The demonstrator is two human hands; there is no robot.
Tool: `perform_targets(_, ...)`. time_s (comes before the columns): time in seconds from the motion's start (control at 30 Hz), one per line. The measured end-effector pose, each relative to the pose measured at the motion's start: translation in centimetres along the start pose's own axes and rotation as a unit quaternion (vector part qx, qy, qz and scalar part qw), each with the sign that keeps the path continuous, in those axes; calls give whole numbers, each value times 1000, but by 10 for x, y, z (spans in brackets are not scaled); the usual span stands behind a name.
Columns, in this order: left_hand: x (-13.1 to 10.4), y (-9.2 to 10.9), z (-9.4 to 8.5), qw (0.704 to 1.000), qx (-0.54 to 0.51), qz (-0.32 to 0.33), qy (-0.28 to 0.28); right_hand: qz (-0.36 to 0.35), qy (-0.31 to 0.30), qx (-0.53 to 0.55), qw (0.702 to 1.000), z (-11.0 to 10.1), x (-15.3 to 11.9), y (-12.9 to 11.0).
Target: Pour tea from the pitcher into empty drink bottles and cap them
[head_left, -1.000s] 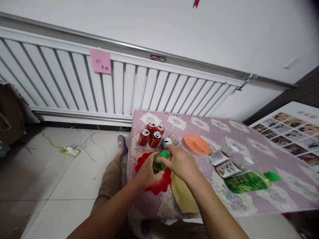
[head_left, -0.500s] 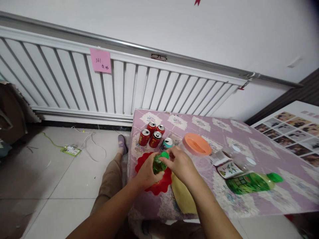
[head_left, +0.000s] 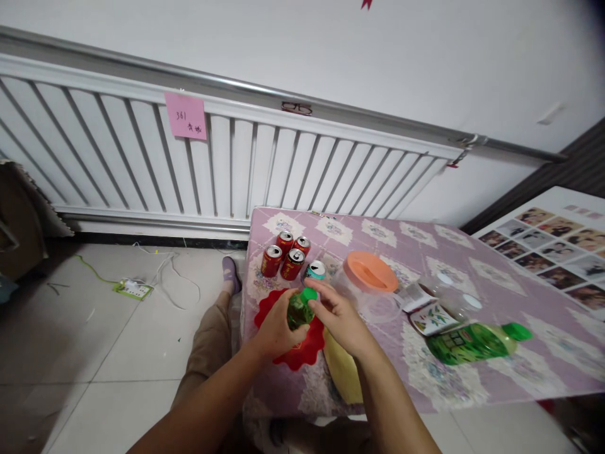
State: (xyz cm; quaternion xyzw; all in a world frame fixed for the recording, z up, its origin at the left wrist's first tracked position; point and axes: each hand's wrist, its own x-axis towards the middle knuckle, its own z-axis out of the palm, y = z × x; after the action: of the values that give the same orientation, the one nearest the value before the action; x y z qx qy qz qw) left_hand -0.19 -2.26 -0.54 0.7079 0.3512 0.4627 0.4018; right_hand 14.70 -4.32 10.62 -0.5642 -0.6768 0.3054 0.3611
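Note:
My left hand is wrapped round a small green plastic bottle, which stands slightly tilted over a red scalloped mat. At the bottle's green cap, my right hand has its thumb on the near side and its index finger on the far side. Its other fingers are partly hidden. Just beyond the hands is a teal and white can, opened at the top. Several red drink cans stand close together left of it. A yellow cloth-like piece lies below my right wrist.
Right of my hands stands a clear plastic jug with an orange lid. Farther right lie labelled clear bottles and a large green bottle. A patterned cloth covers the table; a white radiator runs behind it.
My right hand has shifted round the cap: the thumb has moved to its near right side and the index finger reaches over the far side. My left hand still holds the bottle.

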Motion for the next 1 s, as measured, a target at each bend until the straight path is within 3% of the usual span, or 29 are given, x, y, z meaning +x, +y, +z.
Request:
perform_targets(0.33, 0, 5, -1, 999, -34, -21, -15, 62, 130, 82, 986, 32, 3, 28)
perform_targets(0.57, 0, 2, 0, 1000, -16, -13, -6, 43, 49, 147, 987, 22, -5, 20)
perform_targets(0.87, 1, 4, -1, 999, -37, -7, -15, 54, 132, 194, 971, 41, 2, 33)
perform_targets(1.0, 1, 2, 0, 999, -32, -12, -10, 36, 90, 171, 980, 35, -1, 28)
